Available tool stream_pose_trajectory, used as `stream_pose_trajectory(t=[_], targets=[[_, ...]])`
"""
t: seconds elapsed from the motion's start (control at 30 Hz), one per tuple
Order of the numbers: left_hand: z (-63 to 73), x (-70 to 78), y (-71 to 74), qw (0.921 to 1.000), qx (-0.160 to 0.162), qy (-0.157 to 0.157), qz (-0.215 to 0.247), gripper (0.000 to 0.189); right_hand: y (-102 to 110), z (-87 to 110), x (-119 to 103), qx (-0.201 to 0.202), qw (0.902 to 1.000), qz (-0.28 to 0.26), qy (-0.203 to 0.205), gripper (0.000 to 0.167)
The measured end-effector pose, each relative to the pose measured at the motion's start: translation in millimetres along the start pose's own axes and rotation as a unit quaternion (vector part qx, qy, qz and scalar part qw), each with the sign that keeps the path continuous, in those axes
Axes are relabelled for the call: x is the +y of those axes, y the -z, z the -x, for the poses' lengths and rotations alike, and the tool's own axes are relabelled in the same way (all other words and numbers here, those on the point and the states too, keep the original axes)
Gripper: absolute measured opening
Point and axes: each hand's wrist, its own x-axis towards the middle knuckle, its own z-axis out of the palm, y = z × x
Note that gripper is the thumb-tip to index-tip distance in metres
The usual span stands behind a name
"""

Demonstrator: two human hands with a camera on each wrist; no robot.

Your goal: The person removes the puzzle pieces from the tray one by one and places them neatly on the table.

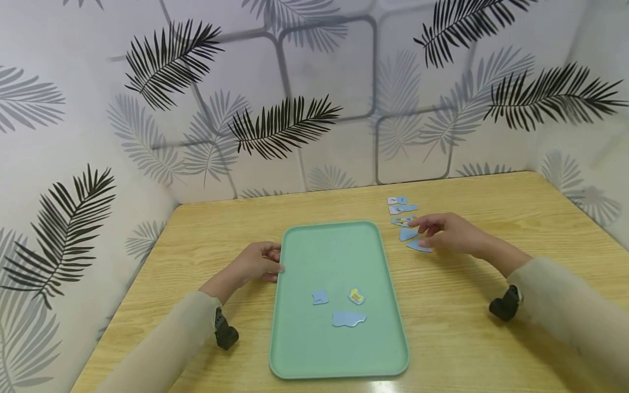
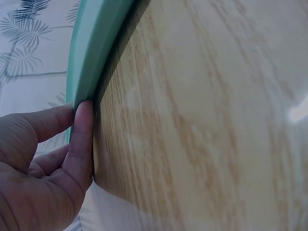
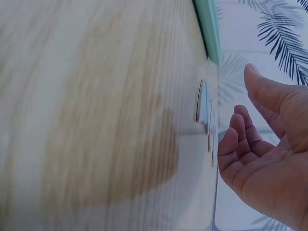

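Observation:
A green tray (image 1: 334, 262) lies on the table. At its left edge my left hand (image 1: 256, 261) pinches the rim between thumb and fingers; the left wrist view shows the fingertips at the tray's side (image 2: 89, 57). Three puzzle pieces lie on the tray: a small blue one (image 1: 320, 297), a yellow-patterned one (image 1: 356, 296) and a longer blue one (image 1: 349, 319). My right hand (image 1: 448, 233) hovers just over a column of puzzle pieces right of the tray, fingers loosely bent and holding nothing. In that column are a blue piece (image 1: 419, 246) and a patterned piece (image 1: 400, 221), partly near the fingertips.
More puzzle pieces (image 1: 397, 200) lie at the far end of the column, close to the back of the wooden table (image 1: 491, 305). A wall (image 1: 334, 147) with a leaf pattern rises behind the table and on its left.

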Motion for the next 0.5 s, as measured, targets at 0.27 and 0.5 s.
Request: stream_pose_trajectory(t=[0.27,0.5], targets=[[-0.6,-1.0,0.7,1.0000,-0.001,0.003,0.003,0.055,-20.9,-2.2,-16.1,0.002,0.9988,-0.043,0.022,0.047],[0.2,-1.0,0.5,1.0000,-0.002,0.001,0.005,0.054,-39.1,-2.7,-34.4,-0.007,0.9968,-0.072,0.036,0.046]])
